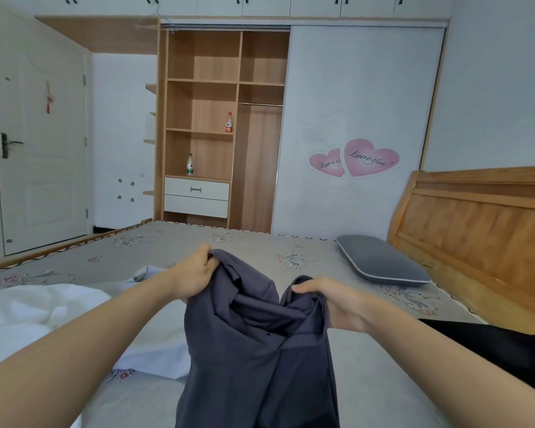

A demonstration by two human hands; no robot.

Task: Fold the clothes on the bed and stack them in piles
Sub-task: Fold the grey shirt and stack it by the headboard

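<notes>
A dark grey garment (254, 344) hangs in front of me above the bed (173, 242), bunched at its top and draping down out of the frame's bottom edge. My left hand (195, 276) grips its upper left edge, fingers curled into the cloth. My right hand (331, 301) grips the upper right edge a little lower. A white garment (37, 313) lies crumpled on the bed to the left, partly behind my left arm. A black garment (488, 350) lies on the bed at the right, behind my right forearm.
A grey pillow (380, 261) lies by the wooden headboard (476, 223) at the right. Beyond the bed stands an open wardrobe (223, 128) with two bottles on its shelves and a sliding door with pink hearts. A white door (40, 149) is at the left.
</notes>
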